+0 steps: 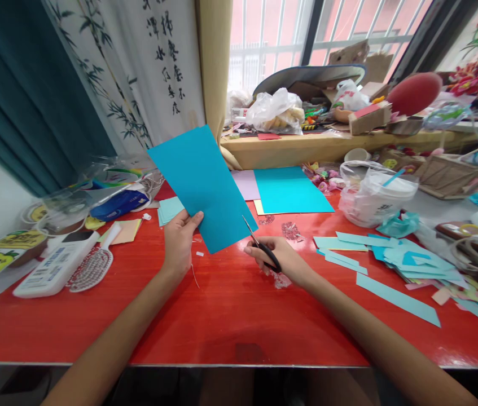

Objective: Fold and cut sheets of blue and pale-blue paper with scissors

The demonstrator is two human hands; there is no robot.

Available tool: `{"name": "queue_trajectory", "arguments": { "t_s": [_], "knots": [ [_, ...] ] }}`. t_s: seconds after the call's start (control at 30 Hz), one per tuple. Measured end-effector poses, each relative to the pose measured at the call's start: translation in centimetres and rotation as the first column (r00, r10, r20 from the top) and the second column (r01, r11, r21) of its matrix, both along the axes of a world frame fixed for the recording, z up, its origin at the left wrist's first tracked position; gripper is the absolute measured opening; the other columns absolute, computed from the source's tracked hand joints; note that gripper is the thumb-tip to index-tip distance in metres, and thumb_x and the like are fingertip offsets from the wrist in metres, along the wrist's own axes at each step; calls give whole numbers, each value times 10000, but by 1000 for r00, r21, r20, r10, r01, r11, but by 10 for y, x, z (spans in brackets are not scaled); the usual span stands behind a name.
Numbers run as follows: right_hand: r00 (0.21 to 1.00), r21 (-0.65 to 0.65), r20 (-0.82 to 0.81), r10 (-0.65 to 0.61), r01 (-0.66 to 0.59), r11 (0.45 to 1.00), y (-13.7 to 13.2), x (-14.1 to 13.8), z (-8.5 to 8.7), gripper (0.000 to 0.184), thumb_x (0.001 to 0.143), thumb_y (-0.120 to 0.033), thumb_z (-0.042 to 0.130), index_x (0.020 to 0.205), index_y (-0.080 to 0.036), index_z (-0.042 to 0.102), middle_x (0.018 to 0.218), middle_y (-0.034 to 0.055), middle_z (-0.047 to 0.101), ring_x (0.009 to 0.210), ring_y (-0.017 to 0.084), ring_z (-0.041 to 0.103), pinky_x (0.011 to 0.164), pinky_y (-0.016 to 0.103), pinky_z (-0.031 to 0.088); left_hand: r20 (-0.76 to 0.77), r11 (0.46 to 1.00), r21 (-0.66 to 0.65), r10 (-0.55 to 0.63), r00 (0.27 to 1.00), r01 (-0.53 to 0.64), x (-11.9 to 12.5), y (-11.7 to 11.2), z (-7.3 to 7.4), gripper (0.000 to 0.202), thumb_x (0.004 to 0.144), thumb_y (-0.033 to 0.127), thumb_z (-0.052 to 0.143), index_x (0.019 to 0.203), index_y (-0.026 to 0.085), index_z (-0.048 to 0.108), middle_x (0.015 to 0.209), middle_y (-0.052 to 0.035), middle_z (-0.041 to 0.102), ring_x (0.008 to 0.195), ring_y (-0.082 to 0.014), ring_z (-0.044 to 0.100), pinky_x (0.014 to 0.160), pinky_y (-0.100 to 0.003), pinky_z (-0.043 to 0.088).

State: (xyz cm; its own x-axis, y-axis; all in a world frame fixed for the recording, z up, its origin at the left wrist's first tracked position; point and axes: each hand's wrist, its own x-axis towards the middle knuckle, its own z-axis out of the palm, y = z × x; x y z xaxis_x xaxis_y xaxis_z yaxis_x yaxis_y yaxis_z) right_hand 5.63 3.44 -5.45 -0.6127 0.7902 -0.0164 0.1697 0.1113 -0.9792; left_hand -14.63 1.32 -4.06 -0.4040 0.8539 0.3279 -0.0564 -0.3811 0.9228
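Note:
My left hand (179, 239) grips a blue sheet of paper (205, 186) by its lower left edge, thumb in front, and holds it tilted above the table. In my right hand (281, 256) is a pair of scissors (267, 255) with black handles. Their thin blades point up and left, at the sheet's lower right corner. Whether the blades are parted or cutting into the paper, I cannot tell. On the table behind lies another blue sheet (293, 190), beside a lilac sheet (245, 185).
Cut paper strips (420, 259) are heaped on the right of the red table (222, 321). A white bucket (385, 194) stands behind them. A hairbrush (92, 268), a white box-like object (58, 265) and a blue packet (120, 203) lie on the left. Pale paper squares (170, 210) lie behind my left hand.

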Motion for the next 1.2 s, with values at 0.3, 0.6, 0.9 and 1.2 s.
{"name": "queue_trajectory", "arguments": {
  "t_s": [0.3, 0.6, 0.9, 1.2],
  "knots": [
    [1000, 41, 2, -15, 15, 999, 1, -1, -2, 321, 759, -479, 553, 631, -193, 487, 472, -51, 428, 392, 67, 411, 411, 237, 294, -4, 1000, -13, 10, 1000, -10, -1, 0, 1, 290, 735, 290, 618, 1009, 199, 642, 1079, -60, 634, 940, -212, 578, 820, -360, 469],
    [1000, 15, -26, -11, 11, 1000, 2, 1, -6, 321, 771, -457, 549, 603, -197, 463, 508, -34, 453, 394, 73, 426, 407, 253, 295, -11, 999, -30, -18, 1000, 18, 1, 1, -1, 243, 733, 286, 624, 955, 194, 656, 973, -50, 661, 829, -176, 588, 733, -306, 472],
    [1000, 7, -14, -20, 20, 1000, 3, -1, -6, 289, 750, -468, 574, 670, -198, 507, 462, -57, 431, 375, 66, 403, 404, 236, 297, 3, 1000, -22, -21, 1000, 21, 2, 1, 0, 257, 728, 280, 627, 969, 193, 654, 1016, -53, 658, 833, -174, 593, 719, -301, 472],
    [997, -40, -65, -47, 44, 998, 1, 0, 1, 229, 744, -378, 609, 643, -184, 540, 469, -39, 478, 375, 69, 423, 390, 238, 287, -9, 999, -26, -42, 999, 42, 5, -1, 1, 214, 732, 271, 627, 928, 196, 669, 963, -52, 674, 811, -169, 600, 727, -307, 475]
  ]
}}
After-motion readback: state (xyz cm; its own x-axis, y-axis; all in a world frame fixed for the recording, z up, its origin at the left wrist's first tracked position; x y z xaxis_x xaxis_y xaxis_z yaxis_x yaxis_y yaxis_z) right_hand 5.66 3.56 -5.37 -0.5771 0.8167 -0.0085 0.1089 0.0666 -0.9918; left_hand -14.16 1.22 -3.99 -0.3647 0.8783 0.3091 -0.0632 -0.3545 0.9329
